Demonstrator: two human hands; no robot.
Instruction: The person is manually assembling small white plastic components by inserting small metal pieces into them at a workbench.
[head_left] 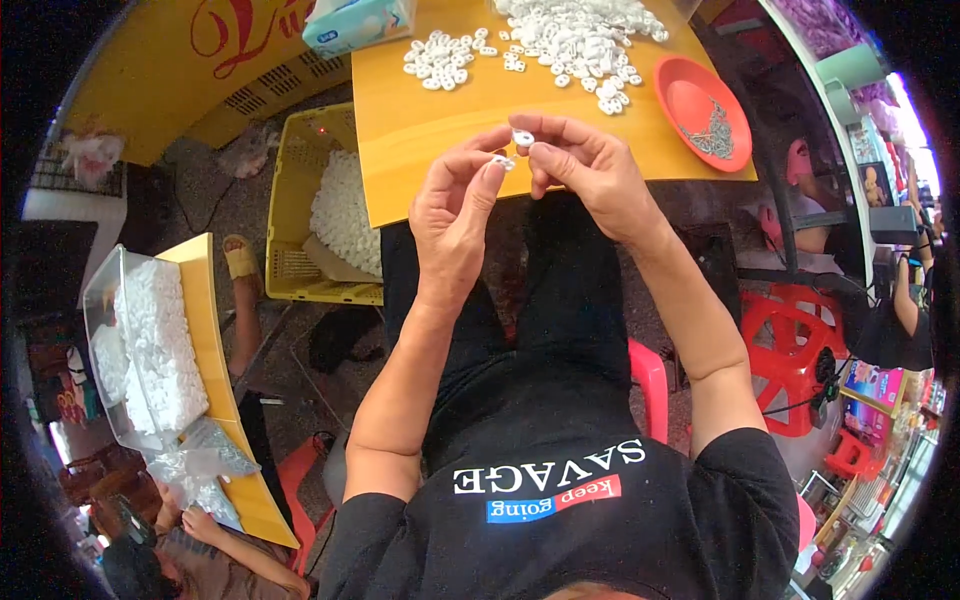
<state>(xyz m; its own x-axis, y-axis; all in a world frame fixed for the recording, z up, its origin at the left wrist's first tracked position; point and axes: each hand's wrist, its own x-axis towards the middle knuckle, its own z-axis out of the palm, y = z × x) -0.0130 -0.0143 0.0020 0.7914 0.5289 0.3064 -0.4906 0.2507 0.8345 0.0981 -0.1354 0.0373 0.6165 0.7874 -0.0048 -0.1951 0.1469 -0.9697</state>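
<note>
Between the thumb and fingers of my left hand [452, 208] I pinch a small white plastic piece [503, 162]. My right hand [590, 168] pinches another white plastic piece with a hole [523, 138], just above and to the right of the first. Both hands are raised close together over the near edge of the yellow table [410, 150]. Whether the two pieces touch is too small to tell. Beyond my hands lie a small group of white two-holed pieces [440, 62] and a larger heap of them [585, 40].
A red dish [740, 95] with small metal parts [712, 135] sits at the table's right. Left of the table stands a yellow crate [290, 215] of white pieces. A tissue pack [360, 25] lies at the back left. Another person's hands [195, 522] are at a side table, lower left.
</note>
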